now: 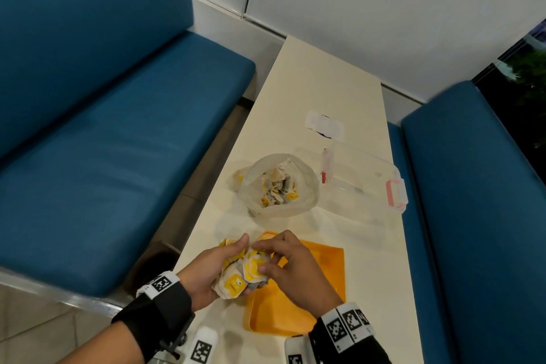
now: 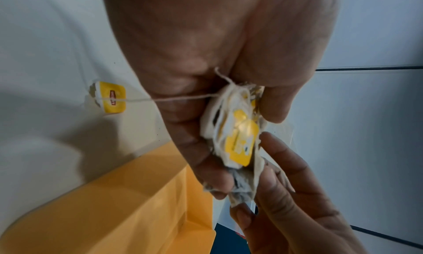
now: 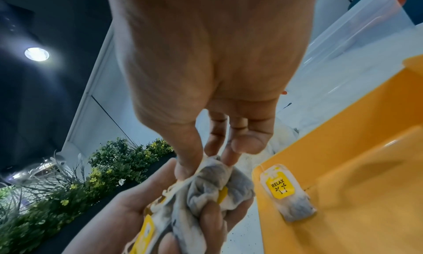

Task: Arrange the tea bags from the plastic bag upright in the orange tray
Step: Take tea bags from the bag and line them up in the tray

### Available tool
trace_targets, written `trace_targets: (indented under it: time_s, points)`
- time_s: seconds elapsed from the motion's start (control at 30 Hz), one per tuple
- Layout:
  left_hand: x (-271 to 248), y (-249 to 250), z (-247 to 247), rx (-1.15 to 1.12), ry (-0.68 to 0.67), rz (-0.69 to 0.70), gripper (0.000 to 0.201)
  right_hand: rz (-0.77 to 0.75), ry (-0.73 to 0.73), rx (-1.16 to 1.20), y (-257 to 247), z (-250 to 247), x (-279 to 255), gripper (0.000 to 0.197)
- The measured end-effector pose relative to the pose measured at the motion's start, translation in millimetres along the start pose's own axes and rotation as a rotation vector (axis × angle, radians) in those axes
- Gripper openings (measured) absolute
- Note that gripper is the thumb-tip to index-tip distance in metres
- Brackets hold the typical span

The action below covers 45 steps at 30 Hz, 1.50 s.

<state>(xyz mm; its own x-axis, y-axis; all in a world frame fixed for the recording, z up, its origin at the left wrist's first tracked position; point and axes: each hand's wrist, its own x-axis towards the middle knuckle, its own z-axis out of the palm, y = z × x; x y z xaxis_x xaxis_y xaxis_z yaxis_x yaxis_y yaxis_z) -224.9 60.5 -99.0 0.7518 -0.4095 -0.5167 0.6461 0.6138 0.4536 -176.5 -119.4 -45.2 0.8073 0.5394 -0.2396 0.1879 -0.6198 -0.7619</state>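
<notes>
Left hand (image 2: pixel 206 77) grips bunched tea bags (image 2: pixel 235 136); right hand (image 2: pixel 297 203) seemingly pinches one.

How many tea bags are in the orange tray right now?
1 that shows: a tea bag leaning against the wall of the orange tray. The right hand covers part of the tray in the head view, so others may be hidden.

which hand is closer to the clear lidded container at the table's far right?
Right. The right hand is over the orange tray, on the same side as the clear container. The left hand grips the tea bag bundle beyond the tray's left edge, farther away.
</notes>
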Motion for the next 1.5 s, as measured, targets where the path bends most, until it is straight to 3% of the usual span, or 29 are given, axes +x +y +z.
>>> trace_targets:
  time_s: [0.3,0.6,0.77,0.93,1.17,1.33,1.5]
  points:
    - [-2.0,1.4,1.7,0.009,0.022,0.029,0.033,0.015,0.034,-0.007,1.4,-0.6,-1.3,0.041]
    - [-6.7,1.3,3.3,0.151,-0.052,0.094,0.043,0.019,0.096,0.076,6.6,-3.2,-0.5,0.032]
    - [-9.7,2.8,6.2,0.151,-0.092,0.104,0.029,0.047,0.083,0.227,6.9,-7.8,0.2,0.028]
    - [-6.4,1.9,6.5,0.19,-0.097,0.106,0.037,0.106,0.074,0.37,7.9,-10.5,2.1,0.018]
    - [-2.6,2.9,4.8,0.141,-0.016,0.087,0.043,0.133,0.08,0.328,7.3,-17.4,1.4,0.019]
    - [-4.5,5.7,4.6,0.095,0.007,0.095,0.015,0.132,0.082,0.432,3.6,-23.2,-0.5,0.018]
    - [-2.8,6.6,-1.2,0.077,0.045,0.109,0.016,0.12,0.108,0.476,2.9,-27.9,0.3,0.016]
